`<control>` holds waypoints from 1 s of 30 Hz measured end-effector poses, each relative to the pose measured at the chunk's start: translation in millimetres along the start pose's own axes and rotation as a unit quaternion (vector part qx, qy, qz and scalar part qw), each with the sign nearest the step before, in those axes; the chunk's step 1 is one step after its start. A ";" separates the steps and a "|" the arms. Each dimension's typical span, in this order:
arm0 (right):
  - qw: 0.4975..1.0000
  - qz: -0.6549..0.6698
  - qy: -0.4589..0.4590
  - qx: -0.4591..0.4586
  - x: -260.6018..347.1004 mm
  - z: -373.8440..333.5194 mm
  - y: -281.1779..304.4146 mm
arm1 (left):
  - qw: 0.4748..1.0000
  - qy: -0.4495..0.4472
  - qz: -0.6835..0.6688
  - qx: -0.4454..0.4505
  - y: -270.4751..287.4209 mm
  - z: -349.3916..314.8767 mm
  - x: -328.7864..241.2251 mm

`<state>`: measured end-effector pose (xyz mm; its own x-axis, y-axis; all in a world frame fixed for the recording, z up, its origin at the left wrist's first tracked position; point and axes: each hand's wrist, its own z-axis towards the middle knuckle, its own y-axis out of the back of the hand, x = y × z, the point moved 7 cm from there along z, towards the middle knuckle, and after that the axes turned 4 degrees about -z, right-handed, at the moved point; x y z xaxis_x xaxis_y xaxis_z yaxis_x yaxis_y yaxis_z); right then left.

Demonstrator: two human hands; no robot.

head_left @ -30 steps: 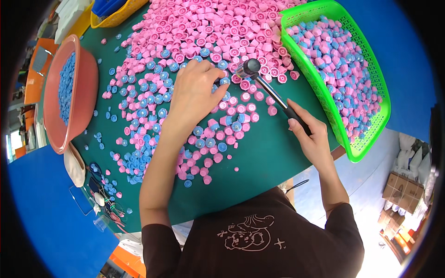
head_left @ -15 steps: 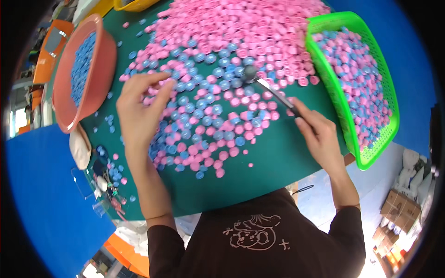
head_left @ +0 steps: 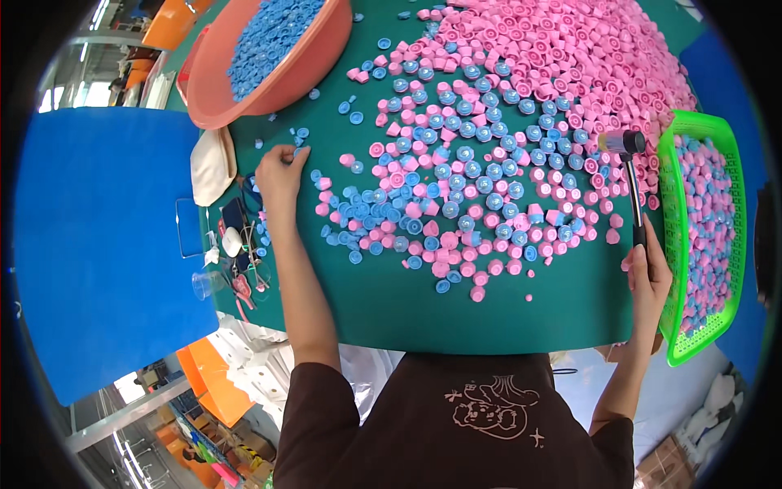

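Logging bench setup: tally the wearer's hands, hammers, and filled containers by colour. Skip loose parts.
Left hand and right hand: 2
Hammer: 1
Green basket: 1
Salmon tub: 1
Total: 5

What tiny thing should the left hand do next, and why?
Maybe pinch one loose blue cap, if it isn't pinching one already, which is hard to tell: the left hand is right by a few, while the right hand holds the mallet.
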<state>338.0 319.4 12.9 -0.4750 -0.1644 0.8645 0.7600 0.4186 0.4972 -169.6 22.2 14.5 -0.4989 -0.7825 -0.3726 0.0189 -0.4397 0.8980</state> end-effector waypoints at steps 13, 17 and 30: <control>0.996 0.043 -0.077 -0.006 -8.7 -10.6 13.4 | 0.989 -0.144 -0.022 -0.024 3.9 -72.1 -12.0; 0.997 0.032 -0.063 -0.021 -9.3 -11.6 17.0 | 0.992 -0.118 -0.022 -0.045 5.5 -91.9 -4.6; 0.999 0.004 -0.034 -0.017 -6.2 -23.3 25.9 | 0.997 0.076 0.009 -0.002 15.7 -81.9 44.4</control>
<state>371.0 310.4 22.1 -0.4973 -0.0994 0.8619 0.7778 0.3890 0.4937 -120.5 -55.6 -7.2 -0.3610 -0.8484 -0.3871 0.0301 -0.4254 0.9045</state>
